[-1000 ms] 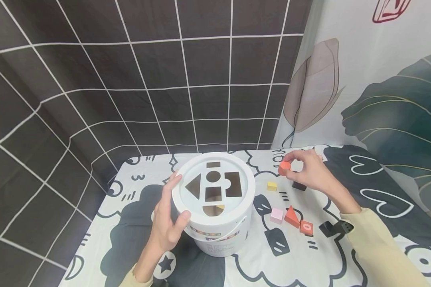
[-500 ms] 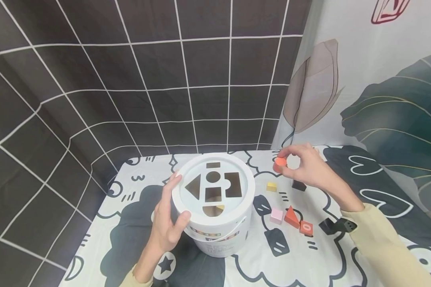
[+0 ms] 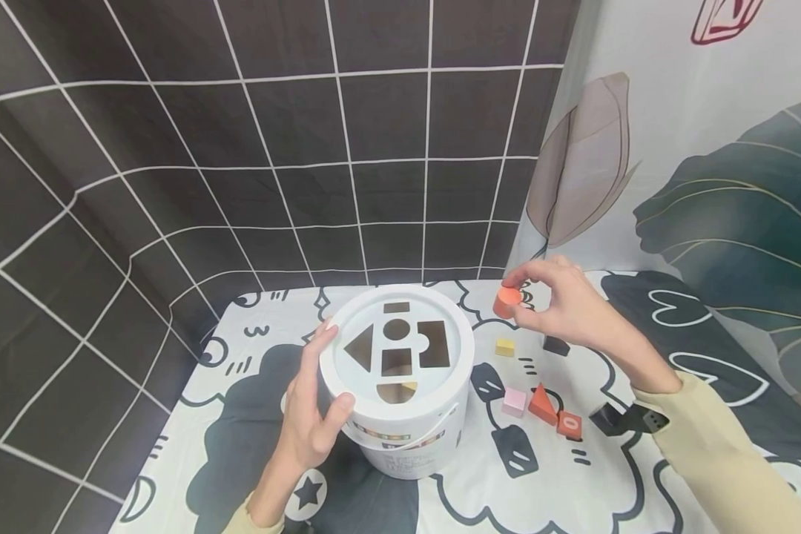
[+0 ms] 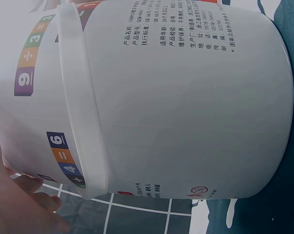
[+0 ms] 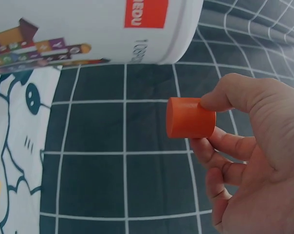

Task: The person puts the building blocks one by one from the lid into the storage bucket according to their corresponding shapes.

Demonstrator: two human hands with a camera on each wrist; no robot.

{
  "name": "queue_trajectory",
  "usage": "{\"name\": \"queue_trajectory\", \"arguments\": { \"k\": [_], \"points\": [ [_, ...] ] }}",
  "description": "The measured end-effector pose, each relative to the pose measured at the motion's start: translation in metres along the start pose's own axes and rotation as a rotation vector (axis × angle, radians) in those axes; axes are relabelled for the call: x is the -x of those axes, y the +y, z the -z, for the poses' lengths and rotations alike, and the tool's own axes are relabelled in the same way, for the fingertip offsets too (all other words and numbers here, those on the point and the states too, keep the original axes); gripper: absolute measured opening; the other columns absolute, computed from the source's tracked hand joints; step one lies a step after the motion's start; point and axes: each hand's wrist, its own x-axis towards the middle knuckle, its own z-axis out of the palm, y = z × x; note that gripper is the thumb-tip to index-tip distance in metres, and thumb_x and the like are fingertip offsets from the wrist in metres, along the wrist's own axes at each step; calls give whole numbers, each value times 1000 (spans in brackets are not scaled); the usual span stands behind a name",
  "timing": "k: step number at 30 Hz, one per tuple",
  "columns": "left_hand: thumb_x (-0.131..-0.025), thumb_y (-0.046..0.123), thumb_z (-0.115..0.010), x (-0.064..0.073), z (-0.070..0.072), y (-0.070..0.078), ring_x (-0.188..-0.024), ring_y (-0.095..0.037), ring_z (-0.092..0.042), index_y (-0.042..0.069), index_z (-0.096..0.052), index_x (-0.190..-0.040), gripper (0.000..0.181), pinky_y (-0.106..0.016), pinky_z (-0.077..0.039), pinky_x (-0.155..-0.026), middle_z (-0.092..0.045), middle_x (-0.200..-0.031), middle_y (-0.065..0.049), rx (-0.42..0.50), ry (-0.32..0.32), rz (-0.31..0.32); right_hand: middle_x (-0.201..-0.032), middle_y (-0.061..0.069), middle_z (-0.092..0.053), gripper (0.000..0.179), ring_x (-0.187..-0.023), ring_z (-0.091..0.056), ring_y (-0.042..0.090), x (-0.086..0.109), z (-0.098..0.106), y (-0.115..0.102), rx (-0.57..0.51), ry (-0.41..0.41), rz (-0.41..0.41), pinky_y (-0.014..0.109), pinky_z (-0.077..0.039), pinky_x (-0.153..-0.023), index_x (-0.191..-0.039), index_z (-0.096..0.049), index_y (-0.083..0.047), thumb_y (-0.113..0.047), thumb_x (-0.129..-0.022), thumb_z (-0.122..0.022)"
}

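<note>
A white bucket point(image 3: 407, 452) stands upright, its lid point(image 3: 360, 386) cut with holes of several shapes, among them a circle, a triangle and a half circle. My left hand point(image 3: 310, 408) rests on the lid's left rim, thumb at the near side and fingers behind. In the right wrist view an orange-red cylinder block point(image 5: 188, 118) is pinched between the thumb and fingers of my right hand point(image 5: 254, 146). That hand is held above the cloth, to the right of the bucket and apart from it. A bit of yellow shows through the half-circle hole.
Right of the bucket lie a yellow block point(image 3: 505, 347), a pink block point(image 3: 514, 402), a red triangular block point(image 3: 543, 405), a red block marked 0 point(image 3: 569, 424) and a black block point(image 3: 556, 345). The patterned cloth point(image 3: 467, 497) meets a dark gridded wall covering point(image 3: 387, 185) behind.
My right hand has moved a little left toward the bucket, carrying the cylinder block, whose round end now faces up more. My left hand and the bucket have stayed put.
</note>
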Motion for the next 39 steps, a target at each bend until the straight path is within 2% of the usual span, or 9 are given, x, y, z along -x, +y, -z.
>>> {"name": "queue_trajectory", "arguments": {
  "k": [8,17,23,30,39],
  "points": [
    [-81,27,-55,0,0,0,-143,-36,-34,-5,-44,-143,70,-37,-25,-116,-43,-151,-21,3,0,-1,-97,1,-70,29,-94,-49,23,-7,5,-20,-16,14,112,45,-36,-77,-101,-72,-8,-4,-73,-79],
    [-81,26,-55,-1,0,0,-143,-37,-34,-5,-43,-143,70,-38,-24,-117,-42,-152,-21,6,0,-2,-95,-3,-71,31,-90,-50,20,-18,0,-36,-51,15,228,43,-34,-75,-100,-72,-10,-1,-71,-81],
    [-82,27,-56,-1,0,0,-143,-37,-33,-4,-43,-143,70,-38,-23,-117,-42,-152,-21,7,-3,1,-95,-4,-71,29,-94,-50,22,-25,-7,-42,-84,-13,247,45,-36,-80,-100,-72,-10,-4,-72,-79],
    [-81,26,-55,0,0,0,-143,-37,-33,-4,-43,-144,70,-38,-23,-117,-41,-152,-20,9,-4,10,-95,-7,-69,27,-93,-46,21,-33,-16,-53,-98,-68,240,45,-31,-81,-100,-71,-11,-7,-74,-79],
    [-81,26,-55,0,0,1,-143,-37,-33,-4,-43,-144,70,-39,-23,-117,-42,-152,-20,9,-3,10,-92,-9,-69,23,-92,-47,24,-43,-28,-64,-119,-98,295,45,-30,-79,-97,-71,-12,-8,-75,-77]
  ]
}}
